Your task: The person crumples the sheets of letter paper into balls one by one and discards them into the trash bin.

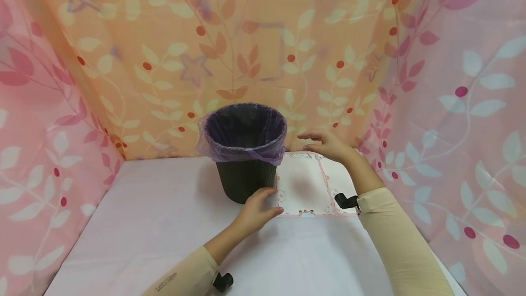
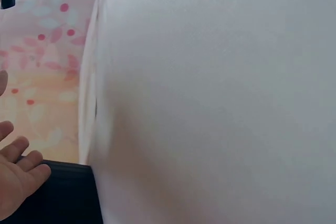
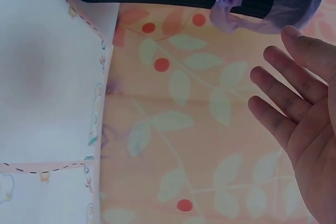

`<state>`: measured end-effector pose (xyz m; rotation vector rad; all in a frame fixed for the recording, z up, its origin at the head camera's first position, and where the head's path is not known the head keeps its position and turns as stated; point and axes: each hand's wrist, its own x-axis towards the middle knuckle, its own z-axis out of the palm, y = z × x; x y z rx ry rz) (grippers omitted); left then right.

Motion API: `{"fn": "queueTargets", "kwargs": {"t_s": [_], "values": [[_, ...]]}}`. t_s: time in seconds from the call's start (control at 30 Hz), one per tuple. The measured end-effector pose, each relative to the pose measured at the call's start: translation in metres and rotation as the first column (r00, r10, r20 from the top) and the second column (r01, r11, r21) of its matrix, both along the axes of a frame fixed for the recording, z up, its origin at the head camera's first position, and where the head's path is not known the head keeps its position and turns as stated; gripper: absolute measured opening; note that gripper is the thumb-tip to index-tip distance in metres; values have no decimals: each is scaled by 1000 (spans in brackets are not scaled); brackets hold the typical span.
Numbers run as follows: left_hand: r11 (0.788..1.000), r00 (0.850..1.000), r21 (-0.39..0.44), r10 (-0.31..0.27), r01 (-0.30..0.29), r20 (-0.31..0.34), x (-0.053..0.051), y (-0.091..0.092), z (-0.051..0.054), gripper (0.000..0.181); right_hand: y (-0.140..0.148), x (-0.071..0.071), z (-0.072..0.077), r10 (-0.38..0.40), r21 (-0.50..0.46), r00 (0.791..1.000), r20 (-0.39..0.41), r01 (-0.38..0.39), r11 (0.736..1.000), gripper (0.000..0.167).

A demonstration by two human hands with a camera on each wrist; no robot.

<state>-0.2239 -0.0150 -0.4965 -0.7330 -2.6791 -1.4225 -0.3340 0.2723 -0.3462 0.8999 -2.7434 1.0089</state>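
Beige-sleeved left hand [image 1: 253, 212]'s kinda spread by a round black bin [image 1: 242, 179] with sheer purple plastic liner [image 1: 263, 153], right hand [image 1: 331, 147] spread nearby.

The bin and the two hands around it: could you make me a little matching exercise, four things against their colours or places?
Things:
1. bin
2. bag
3. left hand
4. right hand

Colours or places:
A. purple
B. raised, to the right of the bin in the head view
C. nearly black
D. low, near the bin's lower part

Pairs: 1-C, 2-A, 3-D, 4-B.
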Motion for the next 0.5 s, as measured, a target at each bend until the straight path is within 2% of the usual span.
{"fn": "queueTargets", "kwargs": {"t_s": [0.33,0.5], "values": [[1000,999,-10,-3,3,33,-18,20,-15,59,13,-6,-25,-23,-67,999,40,26,997,37],[999,996,-32,-4,7,84,-23,27,-22,59,21,-5,-36,-67,-52,993,95,72,996,38]]}}
